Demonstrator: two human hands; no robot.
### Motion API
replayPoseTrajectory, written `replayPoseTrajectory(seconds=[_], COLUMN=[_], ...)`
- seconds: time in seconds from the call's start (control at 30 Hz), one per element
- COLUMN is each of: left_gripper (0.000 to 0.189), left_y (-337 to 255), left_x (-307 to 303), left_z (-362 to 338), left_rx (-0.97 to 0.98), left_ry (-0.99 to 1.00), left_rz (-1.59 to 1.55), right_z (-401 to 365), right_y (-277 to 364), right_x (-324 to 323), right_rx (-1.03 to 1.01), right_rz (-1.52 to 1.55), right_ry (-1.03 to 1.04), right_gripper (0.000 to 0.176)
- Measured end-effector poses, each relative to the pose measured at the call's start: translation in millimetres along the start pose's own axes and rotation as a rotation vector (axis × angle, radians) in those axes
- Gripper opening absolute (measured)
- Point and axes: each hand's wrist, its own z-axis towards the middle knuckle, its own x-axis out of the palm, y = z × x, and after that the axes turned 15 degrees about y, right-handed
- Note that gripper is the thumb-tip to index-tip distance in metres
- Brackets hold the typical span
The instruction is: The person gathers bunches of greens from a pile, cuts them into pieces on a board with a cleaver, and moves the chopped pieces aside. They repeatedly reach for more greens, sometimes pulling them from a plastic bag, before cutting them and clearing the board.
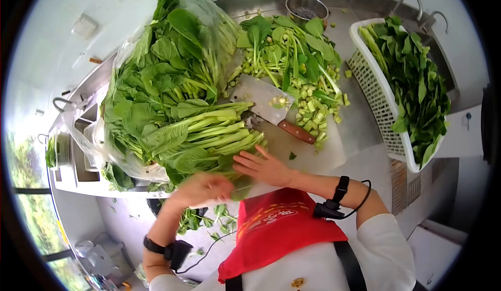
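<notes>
My right hand lies with its fingers stretched out against the near side of a pile of leafy greens, by the cut stem ends. Close beside it, my left hand is smeared by motion at the pile's near edge; its fingers do not show clearly. A cleaver with a wooden handle rests flat on the white cutting board, bits of stem on its blade. Chopped stems and loose leafy stalks are heaped beyond and to the right of it.
A large clear plastic bag holds more greens at the left. On the right stands a white plastic basket full of leaves. A metal bowl sits at the back of the counter. Fallen leaves lie on the floor.
</notes>
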Motion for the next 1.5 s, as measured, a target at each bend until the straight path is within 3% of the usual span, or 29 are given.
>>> replayPoseTrajectory(seconds=[0.03,0.1,0.17,0.27,0.37,0.4,0.47,0.57,0.67,0.8,0.87,0.97,1.0,1.1,1.17,1.2,1.23,1.3,1.37,1.5], left_gripper=[0.034,0.05,0.081,0.12,0.141,0.143,0.142,0.135,0.129,0.131,0.134,0.139,0.14,0.139,0.139,0.14,0.141,0.142,0.139,0.136], left_y=[-30,-63,-51,-27,-34,-43,-34,-29,-26,43,53,66,69,70,74,70,69,60,69,67], left_x=[-15,-44,-89,-124,-141,-138,-138,-118,-88,-71,-73,-86,-88,-83,-79,-75,-70,-54,-49,-50], left_z=[-11,0,44,88,90,86,87,75,51,32,38,44,44,38,30,23,24,34,43,39], left_rx=[0.028,0.291,0.348,-0.072,-0.28,-0.339,-0.281,-0.219,-0.277,0.064,0.006,-0.067,-0.066,0.035,0.075,0.048,-0.102,-0.407,-0.3,-0.276], left_ry=[-0.157,-0.592,-0.568,-0.403,-0.268,-0.224,-0.216,-0.254,-0.309,-0.516,-0.568,-0.609,-0.614,-0.673,-0.722,-0.694,-0.691,-0.665,-0.776,-0.746], left_rz=[0.121,0.741,1.051,1.167,0.996,0.951,0.859,0.795,0.729,0.685,0.585,0.579,0.584,0.491,0.351,0.23,0.359,0.612,0.644,0.577], right_z=[0,-4,-14,-44,-48,-45,-24,15,21,29,33,24,18,0,-22,-29,-34,-36,-28,-18], right_y=[2,6,14,32,45,48,41,35,29,22,19,1,-6,-37,-47,-62,-75,-86,-96,-104], right_x=[1,-3,-12,-2,-16,-4,27,15,15,14,22,42,17,-29,-50,-55,-58,-45,-22,-17], right_rx=[0.016,0.042,0.071,0.111,0.698,0.729,0.719,0.616,0.522,0.624,0.651,0.58,0.567,0.599,0.639,0.634,0.613,0.604,0.597,0.627], right_rz=[-0.004,0.008,0.04,0.209,1.346,1.717,2.43,2.564,2.403,1.981,1.781,1.57,1.595,1.39,1.201,0.885,0.572,0.371,0.276,0.404], right_ry=[-0.025,-0.023,0.03,0.084,0.507,0.401,0.107,-0.253,-0.259,-0.283,-0.279,-0.052,0.022,0.52,0.24,0.075,-0.088,0.042,0.095,0.097], right_gripper=[0.054,0.055,0.059,0.053,0.05,0.051,0.052,0.059,0.062,0.066,0.069,0.075,0.077,0.069,0.05,0.048,0.047,0.048,0.049,0.053])
